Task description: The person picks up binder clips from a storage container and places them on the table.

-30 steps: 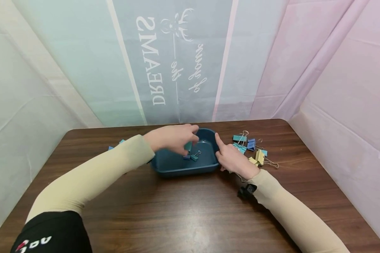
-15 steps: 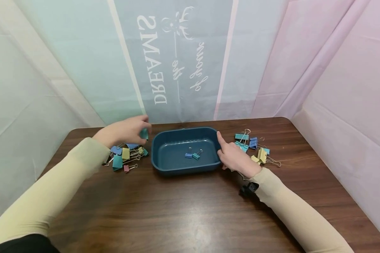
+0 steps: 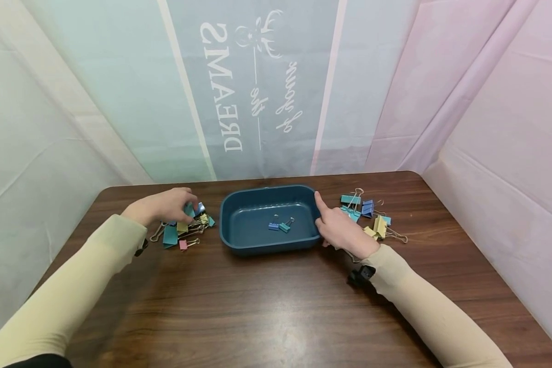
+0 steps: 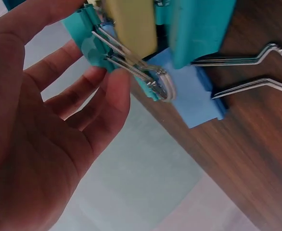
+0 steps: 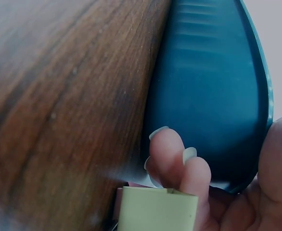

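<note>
A teal binder clip is pinched by my left hand above the left pile. The left wrist view shows the fingers beneath that clip and the thumb near the top edge, with a yellow clip and a blue clip close by. At the right end of a dark blue plastic bin, my right hand holds the edge. One digit lies on the rim, while curled fingertips meet the outer wall. Inside the bin lie a small blue clip and a small teal clip.
Several binder clips surround the left hand, including a pink one at the near side. More lie right of the bin, including a blue clip and a yellow clip. A printed curtain hangs behind the wooden table.
My left hand has moved from over the bin leftward to the left pile, carrying a teal binder clip, then lowered into the pile. My right hand stays at the bin's right end.
</note>
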The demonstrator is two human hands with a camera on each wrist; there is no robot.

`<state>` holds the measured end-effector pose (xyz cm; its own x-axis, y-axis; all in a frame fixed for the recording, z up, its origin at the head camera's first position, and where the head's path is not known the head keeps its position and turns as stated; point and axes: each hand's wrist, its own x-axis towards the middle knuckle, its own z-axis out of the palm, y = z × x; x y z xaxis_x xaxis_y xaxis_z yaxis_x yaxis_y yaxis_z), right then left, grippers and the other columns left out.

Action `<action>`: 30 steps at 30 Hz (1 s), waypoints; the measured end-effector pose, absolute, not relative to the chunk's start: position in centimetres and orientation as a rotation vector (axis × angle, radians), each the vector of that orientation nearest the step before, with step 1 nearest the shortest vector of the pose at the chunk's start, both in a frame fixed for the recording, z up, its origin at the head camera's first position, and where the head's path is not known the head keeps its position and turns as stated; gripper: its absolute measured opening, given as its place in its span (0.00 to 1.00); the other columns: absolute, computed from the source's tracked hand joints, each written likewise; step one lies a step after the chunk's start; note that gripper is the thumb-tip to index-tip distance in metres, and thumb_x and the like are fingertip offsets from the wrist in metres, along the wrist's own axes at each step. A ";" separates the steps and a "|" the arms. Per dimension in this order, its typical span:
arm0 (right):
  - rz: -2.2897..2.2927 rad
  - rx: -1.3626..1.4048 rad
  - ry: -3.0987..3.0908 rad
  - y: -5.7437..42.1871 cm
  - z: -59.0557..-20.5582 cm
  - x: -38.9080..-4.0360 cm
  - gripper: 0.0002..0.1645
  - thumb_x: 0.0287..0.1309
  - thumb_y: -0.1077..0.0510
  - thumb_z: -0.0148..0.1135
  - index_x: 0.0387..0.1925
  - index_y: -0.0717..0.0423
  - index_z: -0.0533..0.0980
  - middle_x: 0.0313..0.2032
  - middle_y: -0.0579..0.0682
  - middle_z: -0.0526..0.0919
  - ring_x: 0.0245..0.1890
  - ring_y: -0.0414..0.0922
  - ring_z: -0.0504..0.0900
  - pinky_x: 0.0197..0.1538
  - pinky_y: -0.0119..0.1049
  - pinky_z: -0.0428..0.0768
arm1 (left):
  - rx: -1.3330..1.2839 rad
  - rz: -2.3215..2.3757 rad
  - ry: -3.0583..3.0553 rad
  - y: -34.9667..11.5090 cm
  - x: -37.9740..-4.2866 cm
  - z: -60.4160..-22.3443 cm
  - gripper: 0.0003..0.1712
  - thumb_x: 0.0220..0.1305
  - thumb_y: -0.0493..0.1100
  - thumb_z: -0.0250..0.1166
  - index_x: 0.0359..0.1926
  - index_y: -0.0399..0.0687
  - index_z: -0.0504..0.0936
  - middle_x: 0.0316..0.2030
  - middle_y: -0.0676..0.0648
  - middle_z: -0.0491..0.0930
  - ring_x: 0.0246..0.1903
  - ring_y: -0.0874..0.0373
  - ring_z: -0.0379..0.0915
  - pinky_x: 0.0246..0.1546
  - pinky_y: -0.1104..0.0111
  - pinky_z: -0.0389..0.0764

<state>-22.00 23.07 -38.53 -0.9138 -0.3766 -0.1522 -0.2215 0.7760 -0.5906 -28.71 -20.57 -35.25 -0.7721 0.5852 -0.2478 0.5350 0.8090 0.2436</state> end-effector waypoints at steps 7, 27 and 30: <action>-0.850 -0.472 2.713 23.0 -38.4 -22.0 0.43 0.74 0.59 0.40 0.78 0.54 0.30 0.17 0.48 0.80 0.15 0.45 0.82 0.23 0.39 0.78 | 0.843 0.253 2.687 -21.1 -28.5 -35.4 0.13 0.58 0.46 0.73 0.42 0.48 0.83 0.42 0.45 0.73 0.35 0.53 0.68 0.39 0.56 0.72; -0.855 -0.459 2.720 22.9 -38.2 -21.8 0.42 0.74 0.58 0.40 0.78 0.53 0.31 0.16 0.47 0.80 0.15 0.46 0.81 0.20 0.42 0.77 | 1.104 0.175 2.691 -13.4 -29.1 -30.3 0.13 0.63 0.40 0.67 0.49 0.46 0.83 0.45 0.47 0.78 0.45 0.52 0.75 0.48 0.54 0.76; -0.855 -0.465 2.718 22.9 -38.3 -21.8 0.42 0.75 0.58 0.40 0.78 0.53 0.31 0.16 0.47 0.80 0.14 0.47 0.81 0.20 0.42 0.77 | 1.169 0.140 2.678 -11.0 -28.9 -29.9 0.11 0.65 0.40 0.66 0.49 0.47 0.83 0.45 0.48 0.79 0.44 0.54 0.75 0.47 0.57 0.77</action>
<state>-21.80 22.91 -38.28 -0.9169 -0.3726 -0.1432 -0.2235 0.7764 -0.5893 -28.92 -10.96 -29.87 -0.6613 0.7332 -0.1586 0.7126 0.6800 0.1724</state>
